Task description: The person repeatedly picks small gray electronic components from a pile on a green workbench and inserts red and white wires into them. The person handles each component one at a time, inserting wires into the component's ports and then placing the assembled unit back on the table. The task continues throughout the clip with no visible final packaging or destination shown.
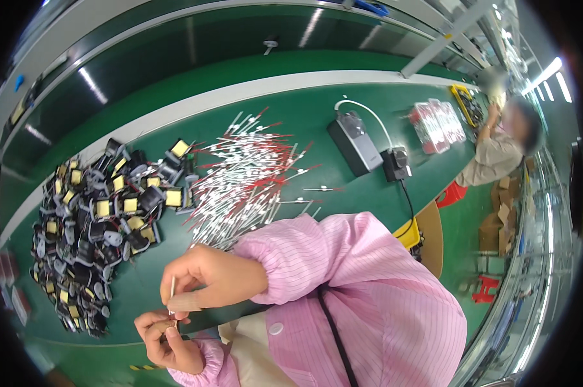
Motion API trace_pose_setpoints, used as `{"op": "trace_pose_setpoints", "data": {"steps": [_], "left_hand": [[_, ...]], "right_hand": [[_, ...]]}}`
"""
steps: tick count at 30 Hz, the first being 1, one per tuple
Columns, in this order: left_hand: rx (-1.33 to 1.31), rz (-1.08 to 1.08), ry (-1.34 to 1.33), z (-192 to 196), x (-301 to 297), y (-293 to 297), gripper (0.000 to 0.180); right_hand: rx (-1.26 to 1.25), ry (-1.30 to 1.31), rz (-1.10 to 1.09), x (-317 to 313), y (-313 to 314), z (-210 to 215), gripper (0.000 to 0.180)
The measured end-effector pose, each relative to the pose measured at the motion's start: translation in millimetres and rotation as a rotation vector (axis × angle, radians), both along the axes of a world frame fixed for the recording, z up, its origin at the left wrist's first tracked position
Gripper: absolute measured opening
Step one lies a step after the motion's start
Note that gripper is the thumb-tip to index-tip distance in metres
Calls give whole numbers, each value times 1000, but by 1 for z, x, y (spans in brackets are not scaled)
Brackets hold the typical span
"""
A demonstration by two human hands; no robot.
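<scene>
My right hand (214,277), in a pink striped sleeve, is closed in a pinch over a thin white-and-red wire lead (173,286). Its white end sticks up past the fingers. Just below it, my left hand (169,342) has its fingers curled round a small brownish part that they largely cover. The lead's lower end comes down to that part; whether they are joined I cannot tell. Beyond my right hand lies a loose heap of white-and-red wire leads (240,184) on the green table (324,251). A pile of black coil-like parts with yellow faces (101,209) spreads to the left.
A dark box-shaped device (356,145) and a black power adapter (396,164) with cables stand right of the leads. Farther right are clear plastic packs (438,126) and a yellow tray (465,105). Another person (498,151) sits at the table's far right end.
</scene>
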State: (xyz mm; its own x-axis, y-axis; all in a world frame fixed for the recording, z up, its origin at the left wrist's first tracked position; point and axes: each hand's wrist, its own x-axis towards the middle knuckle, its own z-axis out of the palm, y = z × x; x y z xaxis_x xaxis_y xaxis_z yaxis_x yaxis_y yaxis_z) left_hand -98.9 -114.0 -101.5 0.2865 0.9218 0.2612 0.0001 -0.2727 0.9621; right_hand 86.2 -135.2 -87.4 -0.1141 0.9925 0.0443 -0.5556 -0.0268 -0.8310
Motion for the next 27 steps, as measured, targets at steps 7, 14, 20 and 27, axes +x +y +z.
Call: {"op": "trace_pose_setpoints", "data": {"steps": [7,14,20,27], "left_hand": [[135,-6,152,10,-4,-4,6],[81,-89,28,10,-9,0,11],[0,-171,5,12,-11,0,24],[-112,-257,31,2,-5,4,38]], "right_hand": [[42,-423,70,-10,-5,0,12],[90,-580,0,-3,-4,14,7],[115,-520,-96,-6,-3,12,8],[-210,-223,-139,3,-4,11,8]]}}
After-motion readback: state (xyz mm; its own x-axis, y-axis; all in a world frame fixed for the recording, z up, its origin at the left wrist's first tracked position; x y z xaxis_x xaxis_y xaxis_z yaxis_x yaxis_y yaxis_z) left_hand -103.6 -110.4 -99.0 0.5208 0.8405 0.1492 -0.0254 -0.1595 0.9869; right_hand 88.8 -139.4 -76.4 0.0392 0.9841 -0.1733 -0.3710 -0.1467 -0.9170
